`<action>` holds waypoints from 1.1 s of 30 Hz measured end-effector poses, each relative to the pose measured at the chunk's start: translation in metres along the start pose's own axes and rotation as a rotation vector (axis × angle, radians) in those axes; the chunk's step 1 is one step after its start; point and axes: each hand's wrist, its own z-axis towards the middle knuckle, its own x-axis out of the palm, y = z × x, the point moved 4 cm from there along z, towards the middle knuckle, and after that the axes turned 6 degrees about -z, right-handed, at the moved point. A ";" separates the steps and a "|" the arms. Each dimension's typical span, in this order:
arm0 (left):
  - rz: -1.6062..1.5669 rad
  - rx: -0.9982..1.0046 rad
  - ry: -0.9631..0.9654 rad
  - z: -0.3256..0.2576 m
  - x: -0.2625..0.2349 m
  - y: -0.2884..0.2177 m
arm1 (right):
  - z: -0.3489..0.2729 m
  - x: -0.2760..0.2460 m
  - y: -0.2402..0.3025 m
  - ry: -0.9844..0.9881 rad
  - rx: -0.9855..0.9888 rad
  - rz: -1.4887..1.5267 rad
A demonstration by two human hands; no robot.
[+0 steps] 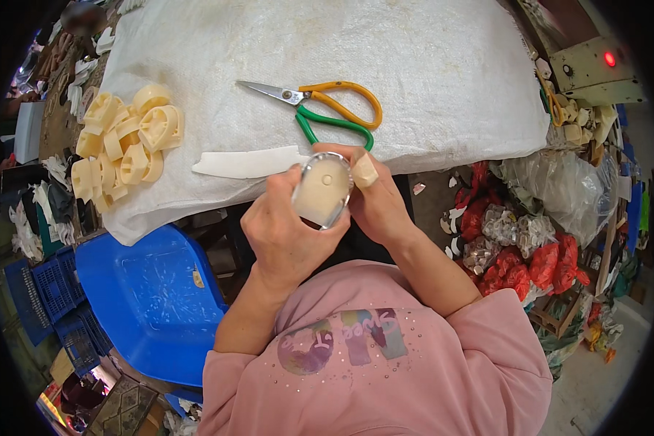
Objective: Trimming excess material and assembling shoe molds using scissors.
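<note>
Piece: one, cream, oval, with a clear rim (325, 190); held up between both hands, just beyond the bench's near edge, cream face upward.
Left hand: one (287, 225); fingers curled closed about the left side and lower end of the piece, which it grips.
Right hand: one (378, 203); bent in against the right side, fingers drawn closed on the piece; those behind it partly hidden.
Cream cover: one (364, 171), at a right-hand digit; wrap or loose scrap, cannot tell.
Work at piece: apparently close two-handed handling or checking of the rim.
Next move at rim: judged to call for a firm left hold, with the right fingers free to shift along the edge.
Strip: one, white (247, 163); flat along the bench's near edge, just beside the left hand.
Scissors: one pair, orange and green handles (341, 94); beyond the strip, tip leftward, unheld.
Rings: one heap, cream, hollow (127, 142); at the bench's left edge, toward the near left corner.
Sheet: one, white (443, 80); covers the bench.
Blue plastic: one hollow form, tub or seat (152, 320); below the near left corner.
Red bags: several (545, 265); below the near right corner.
</note>
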 end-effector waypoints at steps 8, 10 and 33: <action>0.149 0.063 -0.053 0.000 0.002 0.004 | -0.007 0.017 0.012 -0.113 -0.210 -0.387; 0.146 0.110 -0.074 0.001 -0.001 0.005 | -0.011 0.022 0.010 -0.146 -0.323 -0.320; -0.747 -0.428 0.147 -0.033 -0.008 0.029 | 0.006 -0.020 0.018 0.157 0.256 0.199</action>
